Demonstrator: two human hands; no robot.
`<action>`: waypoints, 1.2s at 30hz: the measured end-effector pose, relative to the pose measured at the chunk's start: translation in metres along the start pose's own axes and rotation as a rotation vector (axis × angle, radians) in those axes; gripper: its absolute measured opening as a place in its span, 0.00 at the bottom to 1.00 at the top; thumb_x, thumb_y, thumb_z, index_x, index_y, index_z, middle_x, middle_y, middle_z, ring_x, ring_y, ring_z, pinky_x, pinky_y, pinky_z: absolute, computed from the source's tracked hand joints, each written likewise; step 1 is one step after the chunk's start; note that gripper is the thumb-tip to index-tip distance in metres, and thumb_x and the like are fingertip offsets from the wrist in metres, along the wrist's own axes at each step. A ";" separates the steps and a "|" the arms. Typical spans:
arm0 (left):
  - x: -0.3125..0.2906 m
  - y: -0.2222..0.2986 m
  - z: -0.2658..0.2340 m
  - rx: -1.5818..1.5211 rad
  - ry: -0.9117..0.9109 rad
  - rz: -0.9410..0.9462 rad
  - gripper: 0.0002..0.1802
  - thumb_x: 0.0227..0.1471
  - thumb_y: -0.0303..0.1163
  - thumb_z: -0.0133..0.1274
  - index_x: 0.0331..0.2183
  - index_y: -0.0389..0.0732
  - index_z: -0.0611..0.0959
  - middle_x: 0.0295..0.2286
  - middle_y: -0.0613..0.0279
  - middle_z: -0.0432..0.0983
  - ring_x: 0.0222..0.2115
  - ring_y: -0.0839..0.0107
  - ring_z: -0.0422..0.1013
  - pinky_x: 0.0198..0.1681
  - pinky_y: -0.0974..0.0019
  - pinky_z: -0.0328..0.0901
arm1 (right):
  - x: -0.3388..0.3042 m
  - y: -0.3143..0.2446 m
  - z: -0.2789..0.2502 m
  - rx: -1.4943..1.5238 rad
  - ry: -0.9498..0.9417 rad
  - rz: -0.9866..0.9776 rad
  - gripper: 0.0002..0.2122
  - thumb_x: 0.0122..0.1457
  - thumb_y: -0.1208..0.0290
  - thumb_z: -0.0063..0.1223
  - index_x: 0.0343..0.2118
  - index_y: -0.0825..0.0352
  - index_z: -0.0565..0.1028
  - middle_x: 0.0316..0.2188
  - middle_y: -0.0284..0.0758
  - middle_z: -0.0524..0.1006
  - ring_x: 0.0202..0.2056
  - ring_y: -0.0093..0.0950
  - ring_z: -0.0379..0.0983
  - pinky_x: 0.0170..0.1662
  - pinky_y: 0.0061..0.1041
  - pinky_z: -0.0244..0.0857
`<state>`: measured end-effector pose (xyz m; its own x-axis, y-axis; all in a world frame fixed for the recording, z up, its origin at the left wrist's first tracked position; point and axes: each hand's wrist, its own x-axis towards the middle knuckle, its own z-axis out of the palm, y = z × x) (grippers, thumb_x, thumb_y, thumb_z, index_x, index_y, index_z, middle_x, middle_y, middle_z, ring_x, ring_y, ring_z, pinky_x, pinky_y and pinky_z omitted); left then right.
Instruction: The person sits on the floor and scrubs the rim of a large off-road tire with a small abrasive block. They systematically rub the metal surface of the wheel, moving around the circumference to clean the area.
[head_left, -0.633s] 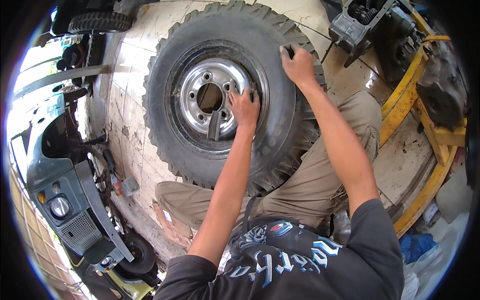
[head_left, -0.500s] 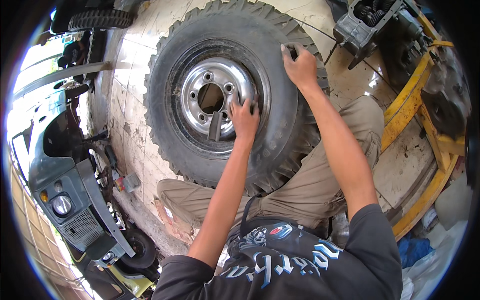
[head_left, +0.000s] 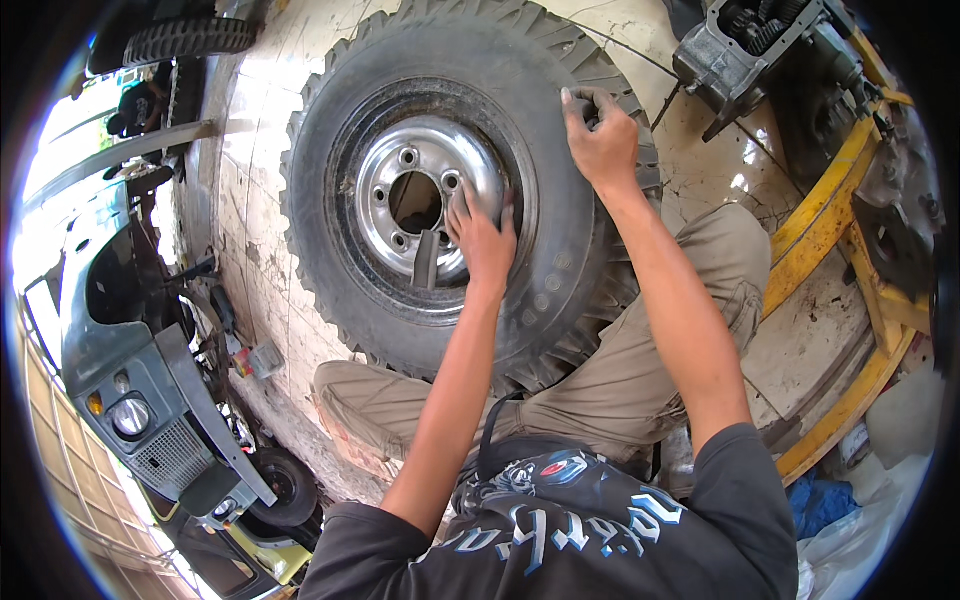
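Note:
A large tyre [head_left: 430, 340] with chunky tread lies flat in front of me, around a steel wheel [head_left: 370, 200] with a shiny, bare-metal centre. My left hand [head_left: 483, 242] lies on the right side of that shiny centre, fingers stretched and apart. Just left of it, a narrow grey strip [head_left: 426, 262] rests across the lower edge of the centre hole; its material is unclear. My right hand [head_left: 606, 142] is at the tyre's upper right shoulder, with thumb and fingers curled together. Whatever lies between those fingers is dark and cannot be made out.
A metal gear housing [head_left: 722, 75] stands at the upper right, beside a yellow metal frame [head_left: 830, 220]. At left is a grey-green vehicle front [head_left: 150, 410]. A small can [head_left: 262, 360] sits on the tiled floor [head_left: 250, 200]. My bent legs [head_left: 640, 340] border the tyre's near side.
My left hand's fingers have straightened and spread, sliding slightly over the shiny metal. My right hand stays curled at the tyre's shoulder. The whole view has shifted a little.

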<state>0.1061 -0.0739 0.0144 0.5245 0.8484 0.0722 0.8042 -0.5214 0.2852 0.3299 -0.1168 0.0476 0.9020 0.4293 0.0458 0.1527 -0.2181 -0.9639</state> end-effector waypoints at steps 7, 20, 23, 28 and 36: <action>0.002 0.007 0.004 0.079 -0.002 -0.171 0.45 0.50 0.41 0.66 0.60 0.27 0.65 0.56 0.30 0.60 0.61 0.36 0.55 0.65 0.38 0.48 | -0.002 -0.002 0.000 -0.019 0.035 -0.032 0.14 0.60 0.60 0.61 0.36 0.67 0.82 0.26 0.42 0.81 0.28 0.41 0.79 0.35 0.33 0.71; -0.027 -0.013 -0.023 -0.028 -0.131 -0.102 0.39 0.49 0.40 0.67 0.58 0.35 0.69 0.54 0.36 0.62 0.57 0.37 0.58 0.63 0.39 0.49 | 0.003 -0.001 0.000 -0.015 0.005 0.035 0.14 0.60 0.58 0.61 0.37 0.66 0.82 0.28 0.41 0.82 0.30 0.38 0.81 0.36 0.32 0.72; 0.000 0.002 -0.004 0.068 0.007 -0.163 0.42 0.51 0.50 0.66 0.54 0.28 0.69 0.54 0.32 0.63 0.57 0.36 0.58 0.61 0.37 0.50 | 0.001 0.003 0.006 -0.036 0.049 -0.025 0.14 0.60 0.58 0.61 0.37 0.66 0.82 0.27 0.41 0.82 0.30 0.39 0.80 0.36 0.33 0.72; 0.039 0.020 0.014 0.119 0.096 -0.289 0.47 0.52 0.53 0.63 0.54 0.21 0.65 0.55 0.25 0.61 0.58 0.34 0.59 0.62 0.37 0.52 | -0.002 -0.008 0.002 0.026 0.024 0.013 0.15 0.59 0.57 0.61 0.37 0.66 0.81 0.28 0.42 0.82 0.30 0.42 0.80 0.36 0.35 0.72; -0.031 -0.014 -0.024 0.001 -0.109 -0.118 0.38 0.49 0.40 0.68 0.54 0.32 0.69 0.50 0.39 0.64 0.56 0.39 0.59 0.61 0.38 0.50 | 0.000 0.000 0.003 -0.005 0.066 -0.016 0.14 0.60 0.58 0.61 0.36 0.67 0.81 0.27 0.42 0.82 0.30 0.42 0.80 0.36 0.35 0.72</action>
<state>0.0719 -0.0911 0.0307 0.4533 0.8889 -0.0659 0.8624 -0.4186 0.2847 0.3290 -0.1139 0.0467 0.9239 0.3745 0.0784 0.1692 -0.2162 -0.9616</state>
